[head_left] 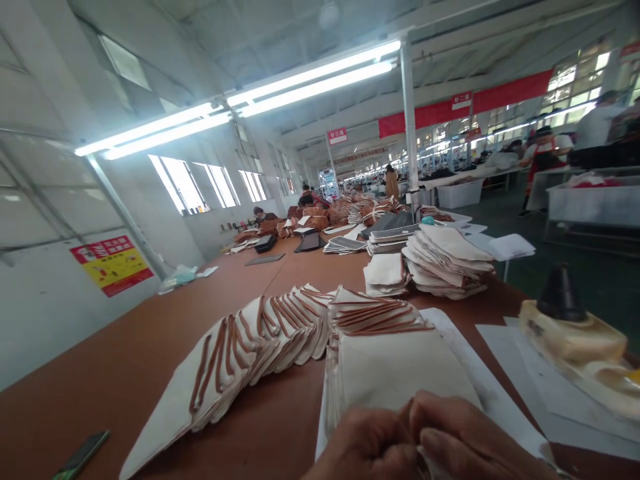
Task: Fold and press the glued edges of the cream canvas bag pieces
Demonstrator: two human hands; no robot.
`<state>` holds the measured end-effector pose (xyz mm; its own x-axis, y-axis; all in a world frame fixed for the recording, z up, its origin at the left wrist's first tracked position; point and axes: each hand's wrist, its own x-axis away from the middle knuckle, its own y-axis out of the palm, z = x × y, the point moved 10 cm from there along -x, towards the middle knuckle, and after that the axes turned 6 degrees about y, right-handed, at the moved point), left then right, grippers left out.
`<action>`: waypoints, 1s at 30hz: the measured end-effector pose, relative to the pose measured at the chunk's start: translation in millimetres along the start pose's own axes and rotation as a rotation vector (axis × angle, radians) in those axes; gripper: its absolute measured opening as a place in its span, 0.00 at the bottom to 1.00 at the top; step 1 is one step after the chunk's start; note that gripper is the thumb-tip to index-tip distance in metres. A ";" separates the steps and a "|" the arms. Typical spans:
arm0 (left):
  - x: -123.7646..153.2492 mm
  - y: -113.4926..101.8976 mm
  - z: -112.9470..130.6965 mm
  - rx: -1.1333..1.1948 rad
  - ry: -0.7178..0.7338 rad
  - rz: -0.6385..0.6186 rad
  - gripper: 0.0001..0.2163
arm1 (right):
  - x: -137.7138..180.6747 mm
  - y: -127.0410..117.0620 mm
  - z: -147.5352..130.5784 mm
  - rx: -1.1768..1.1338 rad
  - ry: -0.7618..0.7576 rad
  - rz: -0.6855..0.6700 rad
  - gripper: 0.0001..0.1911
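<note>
Both my hands are at the bottom edge, close together, at the near end of a stack of cream fabric pieces (pixel 395 367) with brown trim. My left hand (pixel 360 443) has its fingers curled shut. My right hand (pixel 465 437) is also closed, its fingers pinched against the near edge of the top piece. What exactly sits between the fingers is hidden. To the left, a fanned row of the same cream pieces with brown strips (pixel 240 353) lies across the brown table (pixel 125 360).
Further piles of cream pieces (pixel 445 260) and grey pieces (pixel 390 233) lie farther along the table. A glue pot with a dark cone (pixel 565 320) stands at right on white paper sheets (pixel 510 347). A green-handled tool (pixel 80 457) lies near left. Other workers sit and stand in the distance.
</note>
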<state>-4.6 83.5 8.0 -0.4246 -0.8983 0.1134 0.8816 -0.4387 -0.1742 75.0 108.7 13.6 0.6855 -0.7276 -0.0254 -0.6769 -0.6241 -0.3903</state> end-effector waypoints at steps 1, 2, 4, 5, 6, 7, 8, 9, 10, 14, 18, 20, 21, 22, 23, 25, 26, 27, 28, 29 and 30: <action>-0.2 0.8 1.3 -0.005 -0.001 0.006 0.12 | 1.3 0.2 1.3 -0.004 0.030 -0.012 0.17; -0.6 0.9 2.3 -0.017 -0.005 0.018 0.12 | 2.3 0.6 2.9 -0.002 0.053 -0.016 0.16; -1.2 -2.7 3.1 -0.071 -0.017 0.069 0.11 | 3.2 0.4 6.1 0.008 0.071 0.006 0.15; -1.4 -4.9 2.8 -0.101 -0.025 0.092 0.11 | 3.1 0.4 7.2 0.011 0.066 0.021 0.14; -1.6 -6.0 2.1 -0.114 -0.032 0.100 0.11 | 2.7 1.2 8.0 0.012 0.056 0.028 0.13; -2.0 -5.2 1.1 -0.107 -0.033 0.087 0.11 | 2.1 1.2 8.8 0.014 0.045 0.040 0.12; -2.5 -3.0 -0.2 -0.093 -0.031 0.057 0.12 | 1.4 0.6 9.5 0.015 0.035 0.056 0.12; -2.9 -1.9 -2.8 -0.080 -0.038 0.035 0.13 | 0.7 0.2 10.3 0.014 0.027 0.066 0.11; -3.1 -2.2 -7.2 -0.079 -0.060 0.025 0.15 | 0.1 -0.3 10.8 0.012 0.019 0.073 0.10; -4.9 -10.7 -24.5 -0.085 -0.147 0.094 0.18 | 0.8 -4.0 12.2 0.029 -0.004 0.105 0.07; -8.4 -1.2 -23.9 -0.129 -0.130 0.033 0.11 | 4.7 -9.6 9.2 0.119 -0.088 0.172 0.05; -8.8 3.7 -16.1 -0.177 -0.078 -0.006 0.08 | 8.4 -10.9 0.2 0.134 -0.210 0.193 0.06; -8.3 5.5 -11.8 -0.197 -0.050 -0.022 0.07 | 11.1 -11.7 -5.6 0.128 -0.282 0.201 0.07; -7.4 6.2 -8.3 -0.215 -0.029 -0.031 0.07 | 14.1 -12.2 -11.3 0.120 -0.350 0.200 0.08; -6.3 6.3 -6.0 -0.227 -0.018 -0.037 0.07 | 17.2 -12.6 -16.8 0.114 -0.411 0.194 0.08; -4.1 5.3 -4.8 -0.223 -0.017 -0.043 0.08 | 22.9 -12.3 -25.8 0.126 -0.503 0.161 0.09; -3.3 4.5 -5.8 -0.197 -0.025 -0.041 0.08 | 25.3 -11.3 -28.9 0.147 -0.534 0.133 0.09; -2.9 3.6 -7.2 -0.153 -0.032 -0.034 0.08 | 27.3 -9.8 -30.7 0.179 -0.555 0.102 0.09; -3.0 3.2 -9.3 -0.092 -0.039 -0.025 0.09 | 29.2 -8.7 -31.6 0.218 -0.570 0.077 0.09; -3.3 3.4 -12.9 -0.019 -0.057 -0.013 0.11 | 31.0 -7.9 -31.7 0.271 -0.582 0.064 0.09; -3.9 3.0 -17.5 0.060 -0.079 0.012 0.14 | 32.2 -7.1 -30.7 0.333 -0.587 0.055 0.09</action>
<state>-3.9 85.3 -10.1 -0.3985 -0.8974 0.1893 0.8983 -0.4236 -0.1171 93.7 81.0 43.8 0.7479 -0.4224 -0.5122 -0.6609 -0.4010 -0.6343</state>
